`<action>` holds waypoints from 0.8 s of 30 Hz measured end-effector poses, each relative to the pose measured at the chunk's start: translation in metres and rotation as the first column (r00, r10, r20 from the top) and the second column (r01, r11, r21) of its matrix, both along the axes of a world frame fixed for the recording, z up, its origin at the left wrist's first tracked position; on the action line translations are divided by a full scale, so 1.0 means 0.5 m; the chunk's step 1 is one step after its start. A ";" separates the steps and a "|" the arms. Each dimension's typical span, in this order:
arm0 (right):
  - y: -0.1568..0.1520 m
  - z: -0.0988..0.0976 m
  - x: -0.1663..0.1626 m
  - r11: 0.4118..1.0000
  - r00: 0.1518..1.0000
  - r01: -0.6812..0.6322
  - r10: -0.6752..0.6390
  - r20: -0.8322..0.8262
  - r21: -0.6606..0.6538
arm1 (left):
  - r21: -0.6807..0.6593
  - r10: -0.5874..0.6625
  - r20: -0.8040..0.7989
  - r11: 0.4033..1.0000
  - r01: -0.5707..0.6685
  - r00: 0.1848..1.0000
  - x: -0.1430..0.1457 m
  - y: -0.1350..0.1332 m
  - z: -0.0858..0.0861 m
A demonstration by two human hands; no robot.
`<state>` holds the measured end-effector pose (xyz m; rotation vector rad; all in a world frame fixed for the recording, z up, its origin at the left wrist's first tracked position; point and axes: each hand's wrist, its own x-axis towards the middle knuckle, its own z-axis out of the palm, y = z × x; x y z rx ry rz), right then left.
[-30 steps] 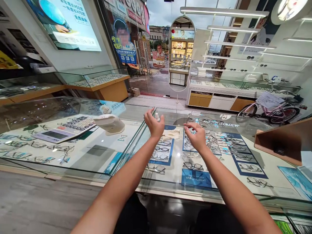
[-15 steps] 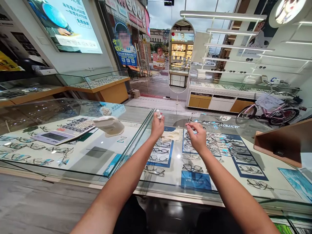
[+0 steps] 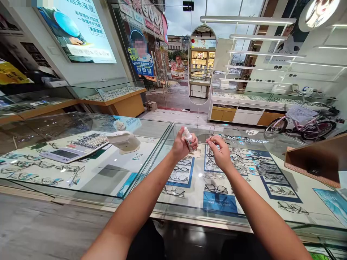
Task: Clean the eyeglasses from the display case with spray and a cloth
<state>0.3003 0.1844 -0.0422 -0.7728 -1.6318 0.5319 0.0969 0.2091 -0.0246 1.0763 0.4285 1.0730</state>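
Note:
My left hand is wrapped round a small white spray bottle, held upright with its nozzle up and a printed label showing. My right hand pinches a thin-rimmed pair of eyeglasses above the glass counter. Against the display behind, most of that frame is hard to make out. The bottle is to the left of the eyeglasses, a short gap apart. A beige cloth lies on the counter just beyond my left hand, partly hidden by it.
Under the counter glass lie rows of eyeglasses. On the left counter are a large-button calculator and a cream-coloured device. A brown wooden stand rises at the right. An oval mirror and a bicycle are farther off.
My left hand has moved right, towards the eyeglasses, and turned so that the bottle's label shows. My right hand stays in nearly the same place. The camera view has tilted slightly.

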 end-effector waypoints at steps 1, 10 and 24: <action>-0.003 0.003 -0.001 1.000 1.000 -0.021 0.020 -0.003 -0.007 | -0.008 -0.016 0.019 1.000 0.016 1.000 -0.001 -0.003 0.002; -0.002 0.006 -0.001 0.980 0.985 -0.152 0.138 -0.108 -0.127 | 0.016 0.005 -0.038 1.000 -0.004 0.999 -0.006 0.000 -0.006; -0.017 0.007 -0.025 0.848 0.909 -0.407 0.343 -0.236 -0.340 | 0.279 0.346 -0.394 0.928 -0.247 0.852 0.021 0.001 -0.032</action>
